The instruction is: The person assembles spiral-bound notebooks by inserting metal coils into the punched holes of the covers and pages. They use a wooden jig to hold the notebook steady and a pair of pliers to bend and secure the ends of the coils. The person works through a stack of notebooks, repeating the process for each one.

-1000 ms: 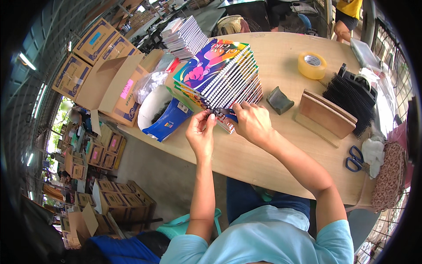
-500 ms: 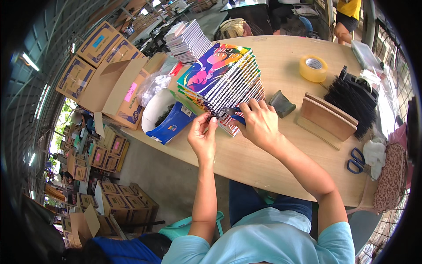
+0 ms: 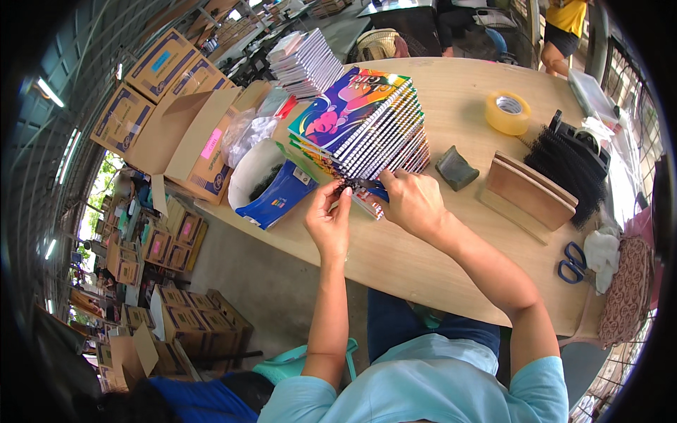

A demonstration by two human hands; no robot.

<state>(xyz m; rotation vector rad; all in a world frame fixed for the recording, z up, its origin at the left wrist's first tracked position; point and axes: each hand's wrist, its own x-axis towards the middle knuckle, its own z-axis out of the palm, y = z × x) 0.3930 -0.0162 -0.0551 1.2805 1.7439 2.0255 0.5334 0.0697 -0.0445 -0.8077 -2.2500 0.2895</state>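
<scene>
Thumb and fingertips of the left hand (image 3: 329, 222) were pinched together on a small dark coil (image 3: 345, 186). The right hand (image 3: 417, 204) was closed around a blue-handled tool (image 3: 379, 189), its tip at the coil; whether the tool's jaws had met, I could not tell. The step looked like trimming or bending a coil end, and the next move seemed to call for a steady pinch and a small, exact squeeze. Just beyond stood stacked spiral notebooks (image 3: 367, 127), beside a blue box (image 3: 282, 194) on the table (image 3: 458, 77).
</scene>
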